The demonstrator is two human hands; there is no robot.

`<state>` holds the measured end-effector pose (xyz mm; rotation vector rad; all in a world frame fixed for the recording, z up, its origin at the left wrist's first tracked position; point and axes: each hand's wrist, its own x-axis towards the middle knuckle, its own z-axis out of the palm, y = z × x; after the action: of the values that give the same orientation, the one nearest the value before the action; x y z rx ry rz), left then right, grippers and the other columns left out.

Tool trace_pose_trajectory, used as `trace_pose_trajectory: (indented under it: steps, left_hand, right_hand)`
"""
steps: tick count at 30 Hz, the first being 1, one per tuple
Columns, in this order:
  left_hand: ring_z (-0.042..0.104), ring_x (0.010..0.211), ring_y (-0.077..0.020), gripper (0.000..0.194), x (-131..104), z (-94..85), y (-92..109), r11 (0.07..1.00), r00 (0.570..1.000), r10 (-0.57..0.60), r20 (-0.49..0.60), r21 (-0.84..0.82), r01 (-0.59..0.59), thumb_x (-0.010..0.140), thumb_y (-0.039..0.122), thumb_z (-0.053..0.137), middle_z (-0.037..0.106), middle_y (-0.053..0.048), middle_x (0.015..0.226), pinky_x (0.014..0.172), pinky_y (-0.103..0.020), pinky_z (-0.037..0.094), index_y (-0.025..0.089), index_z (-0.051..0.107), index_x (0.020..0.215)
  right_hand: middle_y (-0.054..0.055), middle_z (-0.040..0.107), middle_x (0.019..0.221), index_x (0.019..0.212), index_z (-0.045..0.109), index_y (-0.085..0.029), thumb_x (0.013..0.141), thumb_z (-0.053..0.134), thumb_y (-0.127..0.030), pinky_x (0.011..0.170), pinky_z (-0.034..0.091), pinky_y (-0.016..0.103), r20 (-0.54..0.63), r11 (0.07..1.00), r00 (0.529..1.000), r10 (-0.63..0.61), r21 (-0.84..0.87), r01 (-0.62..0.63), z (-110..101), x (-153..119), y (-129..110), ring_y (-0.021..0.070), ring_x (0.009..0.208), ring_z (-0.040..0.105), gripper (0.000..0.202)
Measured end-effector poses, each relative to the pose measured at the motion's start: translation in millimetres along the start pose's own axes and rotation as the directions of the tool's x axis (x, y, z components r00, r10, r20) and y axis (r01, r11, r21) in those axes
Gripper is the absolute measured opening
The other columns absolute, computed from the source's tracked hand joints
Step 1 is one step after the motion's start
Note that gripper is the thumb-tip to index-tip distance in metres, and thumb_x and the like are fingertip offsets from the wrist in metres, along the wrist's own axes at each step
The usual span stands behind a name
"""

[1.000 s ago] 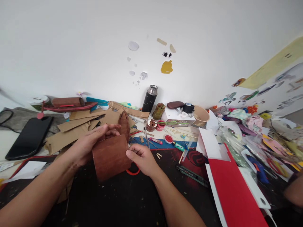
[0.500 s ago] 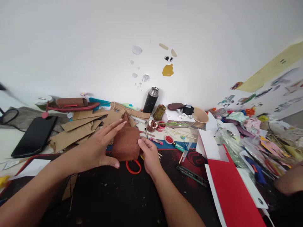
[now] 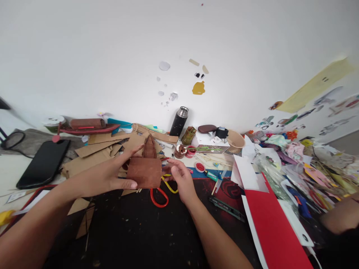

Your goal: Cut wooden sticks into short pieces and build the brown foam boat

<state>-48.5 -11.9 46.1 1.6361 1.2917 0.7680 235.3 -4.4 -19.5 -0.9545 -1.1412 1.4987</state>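
My left hand (image 3: 117, 173) grips the left edge of a brown curved cardboard piece (image 3: 144, 172), thumb in front and fingers behind. Just right of that piece is my right hand (image 3: 181, 181), its fingers loosely bent and apart, holding nothing that I can see. Beyond the curved piece the pointed end of a brown model boat (image 3: 149, 147) shows; the rest is hidden. Below and between the hands lie scissors with one red handle loop (image 3: 159, 198) and one yellow loop (image 3: 170, 185), their blades out of sight.
Cardboard strips (image 3: 94, 151), a black phone (image 3: 43, 162) and a finished-looking model boat (image 3: 89, 129) lie at left. A black flask (image 3: 178, 122) and paint pots (image 3: 190, 151) stand behind. A utility knife (image 3: 226, 208) and red paper (image 3: 276, 228) are at right, near another person's arm (image 3: 340, 216).
My left hand has closed on the brown curved piece, and my right hand has let go of its right edge. The piece has shifted slightly left, uncovering more of the boat and the yellow scissor loop.
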Motion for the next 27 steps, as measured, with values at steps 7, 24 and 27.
trace_pose_trajectory:
  steps: [7, 24, 27]
  left_hand:
    - [0.067, 0.135, -0.0404, 0.095, -2, 0.1, 0, 0.998, 1.000, -0.022, 0.008, -0.059, 0.022, 0.057, 0.030, 0.103, 0.073, -0.008, 0.147, 0.109, -0.038, 0.054, 0.029, 0.071, 0.146]
    - [0.076, 0.106, -0.0343, 0.085, 7, -1.6, -8, 0.984, 0.992, 0.065, -0.107, 0.173, -0.045, 0.087, 0.059, 0.079, 0.079, -0.011, 0.132, 0.097, -0.038, 0.057, 0.032, 0.052, 0.163]
    - [0.067, 0.127, -0.0371, 0.058, 21, 8.0, -21, 0.951, 0.962, 0.130, -0.239, 0.306, -0.052, 0.095, 0.052, 0.064, 0.070, -0.015, 0.149, 0.117, -0.047, 0.046, 0.024, 0.068, 0.146]
  right_hand:
    - [0.013, 0.060, 0.158, 0.155, 0.057, -0.030, 0.084, 0.089, -0.061, 0.125, 0.037, 0.052, 0.282, 0.904, 0.953, -0.111, -0.371, 0.215, -11, -3, -35, 0.0334, 0.148, 0.054, 0.084]
    - [0.011, 0.067, 0.151, 0.148, 0.064, -0.027, 0.085, 0.089, -0.052, 0.119, 0.045, 0.051, 0.229, 0.871, 0.973, -0.034, -0.470, 0.141, -5, -4, -36, 0.0343, 0.139, 0.062, 0.071]
    - [0.009, 0.073, 0.142, 0.140, 0.067, -0.026, 0.084, 0.088, -0.058, 0.114, 0.052, 0.048, 0.124, 0.967, 0.992, -0.023, -0.250, 0.053, -13, 3, -34, 0.0322, 0.130, 0.070, 0.068]
